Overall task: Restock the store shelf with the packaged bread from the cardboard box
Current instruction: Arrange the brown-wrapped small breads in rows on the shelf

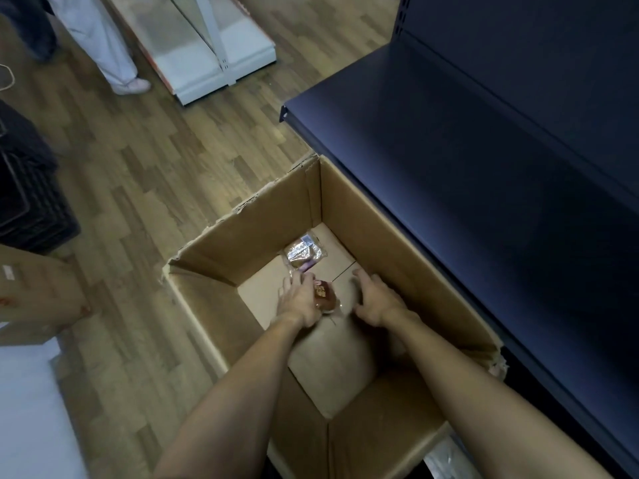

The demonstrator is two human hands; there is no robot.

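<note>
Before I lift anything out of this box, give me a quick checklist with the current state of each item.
1. Left hand holding the brown bread packet: ok, fingers curl on it.
2. Right hand free for the next packet: ok, it holds nothing.
3. Second packet within reach: ok, it lies on the cardboard box floor just beyond the left hand.
4. Dark shelf has room: ok, the visible surface is bare.
5. More bread under the inner flap: cannot tell.
6. Wrapper intact: cannot tell, too blurred.

Cardboard box (242,233) stands on wooden floor (138,174).
</note>
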